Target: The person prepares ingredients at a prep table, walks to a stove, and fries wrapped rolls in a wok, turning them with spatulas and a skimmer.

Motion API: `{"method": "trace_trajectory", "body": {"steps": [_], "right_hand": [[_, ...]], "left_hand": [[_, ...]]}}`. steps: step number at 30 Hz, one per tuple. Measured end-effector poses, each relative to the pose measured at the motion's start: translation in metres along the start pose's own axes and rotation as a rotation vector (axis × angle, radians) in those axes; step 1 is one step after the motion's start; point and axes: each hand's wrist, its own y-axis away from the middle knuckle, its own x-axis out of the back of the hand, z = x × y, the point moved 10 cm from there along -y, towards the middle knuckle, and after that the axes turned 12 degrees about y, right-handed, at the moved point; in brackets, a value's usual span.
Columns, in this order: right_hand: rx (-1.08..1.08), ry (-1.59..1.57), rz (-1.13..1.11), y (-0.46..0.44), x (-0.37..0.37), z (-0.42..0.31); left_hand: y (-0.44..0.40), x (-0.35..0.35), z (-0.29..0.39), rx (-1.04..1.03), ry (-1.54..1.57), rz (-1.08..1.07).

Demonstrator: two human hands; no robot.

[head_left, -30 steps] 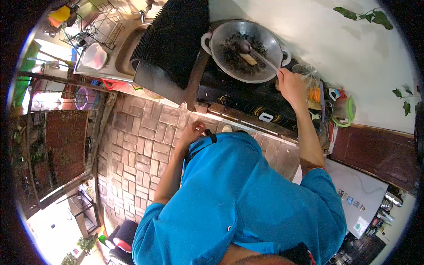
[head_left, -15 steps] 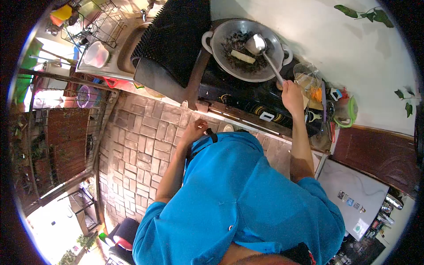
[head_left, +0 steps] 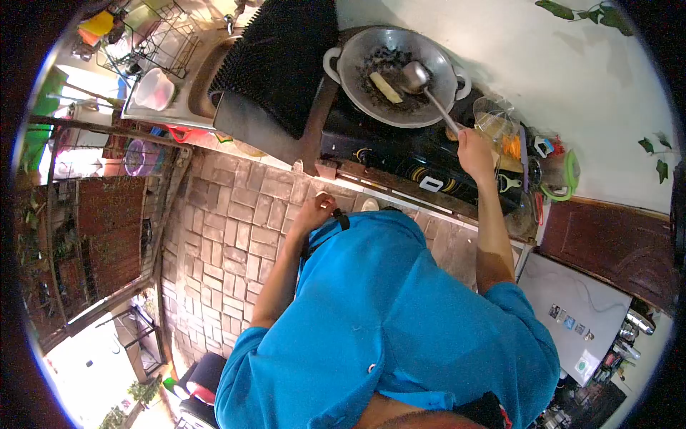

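Note:
My right hand (head_left: 476, 154) is wrapped round the handle of a metal ladle (head_left: 443, 111), whose bowl rests in a two-handled metal wok (head_left: 350, 68) on the stove. Beside the ladle's bowl lies a pale, roll-shaped piece of food (head_left: 386, 87), slanting across dark bits and oil at the bottom of the wok. My left hand (head_left: 315, 212) is by my waist near a dark strap, away from the wok. Its fingers are curled, and what they hold, if anything, is too small to make out.
A wire strainer (head_left: 494, 118) and orange strips (head_left: 511, 146) are right of the wok. Left stand a black spiky mat (head_left: 275, 71), a sink (head_left: 204, 79) and a plastic bowl (head_left: 153, 89). A green-rimmed item (head_left: 569, 179) lies at the right.
The ladle's bowl has turned over and come down beside the food. The pale piece has swung to a steeper slant and shifted left. My left hand stays by my waist.

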Motion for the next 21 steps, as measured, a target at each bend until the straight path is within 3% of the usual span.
{"method": "trace_trajectory", "body": {"steps": [2,5,8,10,14,16,21], "right_hand": [[0.059,-0.043,-0.011,0.002,-0.004,-0.005],[0.01,-0.079,0.056,0.007,0.001,-0.005],[-0.107,0.01,0.006,0.008,0.001,0.003],[0.041,-0.072,0.013,0.004,-0.005,-0.002],[-0.041,-0.094,0.016,0.009,-0.003,0.003],[-0.068,0.052,0.016,0.008,0.002,0.004],[0.033,-0.074,0.044,0.009,0.008,0.003]], "left_hand": [[-0.002,0.001,-0.004,0.001,-0.039,0.017],[0.003,0.0,-0.01,0.04,0.066,0.013],[0.002,0.002,-0.011,-0.053,0.035,0.025],[0.002,0.002,-0.005,-0.048,-0.036,0.019],[0.005,0.001,-0.005,-0.007,-0.016,0.022],[0.002,-0.001,-0.015,0.005,0.025,0.014],[0.002,0.0,-0.018,0.0,-0.017,0.004]]}}
